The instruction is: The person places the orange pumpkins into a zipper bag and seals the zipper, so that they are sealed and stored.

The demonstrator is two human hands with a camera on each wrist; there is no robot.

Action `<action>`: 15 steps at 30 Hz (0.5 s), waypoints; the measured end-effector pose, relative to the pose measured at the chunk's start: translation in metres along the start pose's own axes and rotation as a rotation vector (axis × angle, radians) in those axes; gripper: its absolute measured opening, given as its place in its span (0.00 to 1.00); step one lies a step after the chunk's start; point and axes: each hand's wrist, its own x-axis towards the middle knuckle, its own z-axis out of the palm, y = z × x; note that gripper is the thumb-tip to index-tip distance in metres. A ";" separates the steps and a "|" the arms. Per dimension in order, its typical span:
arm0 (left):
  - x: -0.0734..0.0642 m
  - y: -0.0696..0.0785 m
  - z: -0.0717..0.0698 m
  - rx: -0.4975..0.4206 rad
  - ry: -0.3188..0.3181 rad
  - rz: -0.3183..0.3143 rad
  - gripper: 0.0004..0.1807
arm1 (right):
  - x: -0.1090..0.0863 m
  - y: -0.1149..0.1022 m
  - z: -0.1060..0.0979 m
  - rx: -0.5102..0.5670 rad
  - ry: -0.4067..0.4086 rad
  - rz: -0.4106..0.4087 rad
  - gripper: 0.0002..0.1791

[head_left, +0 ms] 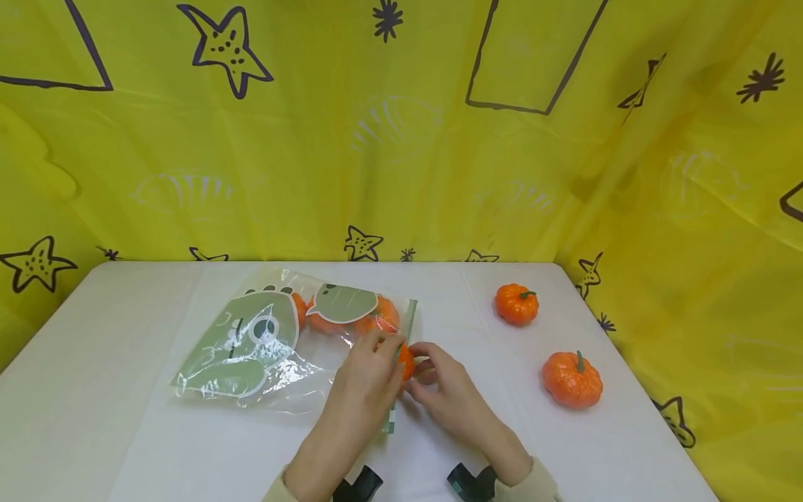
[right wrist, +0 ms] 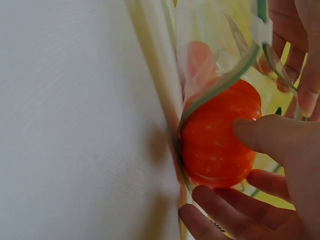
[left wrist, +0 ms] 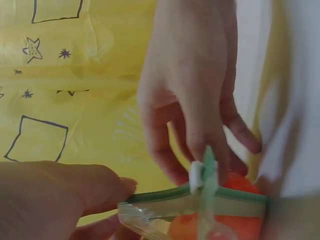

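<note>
A clear zip bag (head_left: pixel 316 380) with green cartoon prints lies on the table, several orange toy pumpkins inside. My left hand (head_left: pixel 366 380) pinches the bag's green-striped edge (left wrist: pixel 160 195) by the mouth, near a white zip slider (right wrist: pixel 262 31). At that opening is an orange toy pumpkin (right wrist: pixel 217 137), partly within the bag's mouth. My right hand (head_left: pixel 454 397) holds this pumpkin, thumb on its upper side and fingers curled below it. In the head view the left hand hides part of the pumpkin.
Two more toy pumpkins stand on the white table (head_left: pixel 489 432) at the right: a smaller one (head_left: pixel 514 304) farther back and a larger one (head_left: pixel 571 380) nearer. A yellow patterned curtain (head_left: pixel 301 160) borders the table behind and at the sides.
</note>
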 end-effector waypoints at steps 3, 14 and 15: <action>0.000 -0.001 0.005 -0.041 0.018 0.009 0.18 | 0.000 0.002 0.001 -0.013 -0.010 0.005 0.28; -0.009 0.005 0.005 0.061 -0.073 -0.160 0.31 | 0.001 0.002 0.002 -0.050 0.062 0.041 0.29; -0.011 0.005 0.006 0.074 -0.081 -0.171 0.32 | 0.001 0.001 0.002 -0.052 0.064 0.046 0.29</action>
